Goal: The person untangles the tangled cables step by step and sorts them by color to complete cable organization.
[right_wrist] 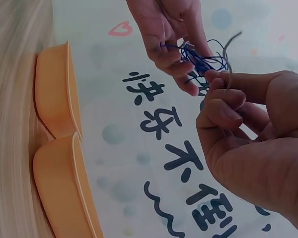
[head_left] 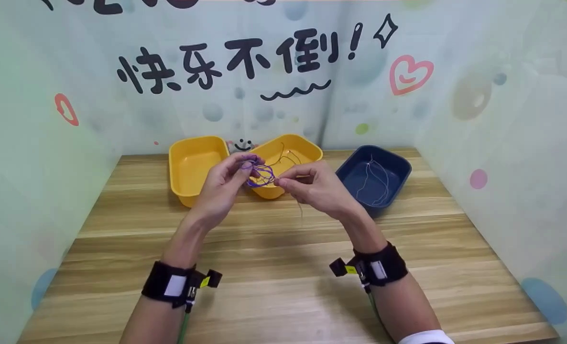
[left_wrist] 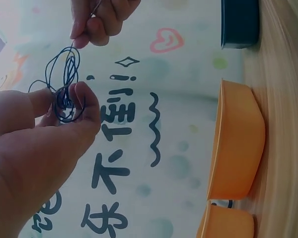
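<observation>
My left hand [head_left: 220, 187] grips a tangled bundle of thin purple-blue cord [head_left: 263, 185] between thumb and fingers, held up in front of the middle yellow bin. Loops of the cord stick out towards the right, and in the left wrist view the bundle [left_wrist: 67, 74] rises above the thumb. With thumb and forefinger, my right hand [head_left: 319, 188] pinches at the bundle's right end. A grey-olive thread [right_wrist: 228, 55] runs out of the right fingers in the right wrist view. In the head view a thin strand hangs below that hand.
Behind the hands stand a yellow bin [head_left: 197, 167] at left, a tilted yellow bin [head_left: 307, 148] with dark thread in it, and a navy bin [head_left: 398, 184] holding pale thread. All rest on a wooden table [head_left: 274, 277] before a printed cloth backdrop [head_left: 245, 110].
</observation>
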A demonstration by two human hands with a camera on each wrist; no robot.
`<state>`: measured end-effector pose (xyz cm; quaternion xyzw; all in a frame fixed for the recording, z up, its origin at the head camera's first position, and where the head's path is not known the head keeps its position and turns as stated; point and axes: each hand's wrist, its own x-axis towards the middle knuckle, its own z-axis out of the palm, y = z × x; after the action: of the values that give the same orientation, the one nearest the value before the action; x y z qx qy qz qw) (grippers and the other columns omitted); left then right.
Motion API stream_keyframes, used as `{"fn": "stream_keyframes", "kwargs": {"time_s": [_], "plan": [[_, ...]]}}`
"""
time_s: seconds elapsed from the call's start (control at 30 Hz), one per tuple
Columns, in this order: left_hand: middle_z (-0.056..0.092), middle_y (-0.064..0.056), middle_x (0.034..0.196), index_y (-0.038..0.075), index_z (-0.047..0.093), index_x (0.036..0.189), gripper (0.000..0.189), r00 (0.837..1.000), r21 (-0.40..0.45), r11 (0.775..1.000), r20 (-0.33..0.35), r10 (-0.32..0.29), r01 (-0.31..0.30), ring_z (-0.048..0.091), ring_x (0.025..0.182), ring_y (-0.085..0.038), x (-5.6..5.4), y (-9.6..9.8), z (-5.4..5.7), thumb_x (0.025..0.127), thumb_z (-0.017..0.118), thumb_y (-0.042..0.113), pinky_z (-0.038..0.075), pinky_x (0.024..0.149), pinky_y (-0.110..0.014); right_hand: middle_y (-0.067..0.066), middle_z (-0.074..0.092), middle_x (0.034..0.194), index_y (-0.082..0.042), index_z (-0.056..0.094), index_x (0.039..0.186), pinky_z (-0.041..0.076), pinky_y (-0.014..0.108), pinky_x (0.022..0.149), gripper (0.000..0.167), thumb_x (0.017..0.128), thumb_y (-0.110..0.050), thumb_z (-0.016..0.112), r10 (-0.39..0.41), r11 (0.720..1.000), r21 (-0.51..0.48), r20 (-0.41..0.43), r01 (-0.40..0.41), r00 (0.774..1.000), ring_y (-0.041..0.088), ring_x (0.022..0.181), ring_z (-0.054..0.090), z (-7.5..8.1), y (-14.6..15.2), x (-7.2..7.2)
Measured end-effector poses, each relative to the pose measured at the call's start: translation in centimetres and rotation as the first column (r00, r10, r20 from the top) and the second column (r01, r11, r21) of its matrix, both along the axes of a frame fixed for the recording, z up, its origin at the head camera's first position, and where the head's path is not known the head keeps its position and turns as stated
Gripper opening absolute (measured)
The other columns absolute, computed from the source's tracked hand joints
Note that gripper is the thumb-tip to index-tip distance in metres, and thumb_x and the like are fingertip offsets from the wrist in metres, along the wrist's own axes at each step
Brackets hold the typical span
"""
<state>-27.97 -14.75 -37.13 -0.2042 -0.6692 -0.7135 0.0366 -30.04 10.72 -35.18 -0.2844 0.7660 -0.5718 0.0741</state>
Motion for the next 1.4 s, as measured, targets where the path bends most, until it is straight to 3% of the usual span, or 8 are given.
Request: {"fn": "stream_keyframes", "kwargs": {"time_s": [0.13, 0.27, 0.4, 0.53, 0.73, 0.9, 1.03, 1.4], "plan": [[0.065, -0.011, 0.148, 0.0, 0.051, 0.158, 0.043, 0.987, 0.151, 0.983, 0.111, -0.118, 0.101, 0.071, 0.128, -0.02, 0.1, 0.6, 0.0, 0.121, 0.031, 0.012, 0.065, 0.108, -0.035, -0.003, 0.064, 0.077, -0.002, 0.085, 0.112, 0.037, 0.019, 0.054, 0.016, 0.108, -0.016, 0.078, -0.019, 0.997, -0.068, 0.045, 0.022, 0.999, 0.01, 0.061, 0.05, -0.1, -0.4, 0.2], [0.061, -0.011, 0.147, 0.003, 0.045, 0.16, 0.049, 0.972, 0.192, 0.97, 0.15, -0.181, 0.151, 0.071, 0.123, -0.022, 0.2, 1.0, -0.1, 0.113, 0.035, 0.016, 0.067, 0.101, -0.039, -0.003, 0.062, 0.073, 0.001, 0.084, 0.111, 0.038, 0.019, 0.051, 0.016, 0.107, -0.013, 0.079, -0.04, 0.996, -0.081, 0.011, 0.041, 0.999, 0.01, 0.057, 0.049, -0.3, -0.9, 0.2], [0.06, -0.014, 0.143, 0.006, 0.051, 0.153, 0.041, 0.988, 0.103, 0.991, 0.122, -0.1, 0.088, 0.073, 0.118, -0.025, 0.3, 1.4, -0.4, 0.114, 0.06, 0.015, 0.071, 0.095, -0.039, -0.003, 0.067, 0.074, -0.002, 0.086, 0.107, 0.043, 0.018, 0.052, 0.012, 0.104, -0.013, 0.082, -0.066, 0.997, -0.044, -0.071, 0.063, 0.995, 0.01, 0.058, 0.054, -0.4, -1.3, 0.3], [0.064, -0.013, 0.132, 0.008, 0.059, 0.14, 0.043, 0.997, 0.01, 1.0, 0.074, 0.011, -0.012, 0.074, 0.107, -0.025, 0.2, 1.5, -0.8, 0.104, 0.082, 0.012, 0.072, 0.088, -0.037, 0.0, 0.074, 0.083, -0.004, 0.086, 0.104, 0.05, 0.017, 0.059, 0.011, 0.102, -0.015, 0.085, -0.068, 0.997, 0.009, -0.165, 0.07, 0.984, 0.01, 0.066, 0.062, -0.4, -1.4, 0.4], [0.068, -0.015, 0.122, 0.001, 0.059, 0.133, 0.039, 1.0, -0.048, 0.999, -0.012, -0.02, 0.02, 0.072, 0.092, -0.021, 0.2, 0.8, -0.7, 0.103, 0.083, 0.008, 0.067, 0.076, -0.03, 0.006, 0.075, 0.088, -0.004, 0.085, 0.105, 0.05, 0.017, 0.063, 0.01, 0.105, -0.014, 0.082, -0.042, 0.995, 0.082, -0.255, 0.065, 0.966, 0.01, 0.071, 0.061, -0.4, -0.9, 0.3], [0.067, -0.02, 0.119, 0.0, 0.061, 0.13, 0.035, 0.994, -0.101, 0.994, -0.089, -0.058, 0.049, 0.071, 0.085, -0.021, 0.5, 0.3, -0.2, 0.103, 0.082, 0.006, 0.066, 0.071, -0.028, 0.005, 0.072, 0.084, -0.004, 0.084, 0.102, 0.041, 0.018, 0.059, 0.007, 0.105, -0.01, 0.081, -0.05, 0.993, 0.079, -0.363, 0.084, 0.931, 0.009, 0.066, 0.054, -0.2, -0.1, 0.1], [0.069, -0.014, 0.112, 0.0, 0.062, 0.129, 0.034, 0.991, -0.145, 0.988, -0.106, -0.077, 0.061, 0.072, 0.08, -0.021, 0.6, 0.0, 0.0, 0.103, 0.083, 0.007, 0.066, 0.07, -0.03, 0.007, 0.074, 0.087, -0.004, 0.082, 0.1, 0.044, 0.018, 0.062, 0.008, 0.105, -0.009, 0.08, -0.062, 0.991, 0.077, -0.444, 0.107, 0.894, 0.01, 0.069, 0.056, -0.3, 0.1, 0.1], [0.076, -0.013, 0.108, 0.006, 0.062, 0.127, 0.028, 0.99, -0.158, 0.983, -0.084, -0.113, 0.099, 0.076, 0.082, -0.024, 0.8, -0.6, 0.1, 0.106, 0.08, 0.007, 0.064, 0.067, -0.027, 0.014, 0.077, 0.089, -0.002, 0.08, 0.1, 0.05, 0.019, 0.067, 0.008, 0.106, -0.007, 0.078, -0.163, 0.967, 0.046, -0.642, 0.25, 0.749, 0.016, 0.074, 0.062, -0.7, 0.3, -0.6]]}}
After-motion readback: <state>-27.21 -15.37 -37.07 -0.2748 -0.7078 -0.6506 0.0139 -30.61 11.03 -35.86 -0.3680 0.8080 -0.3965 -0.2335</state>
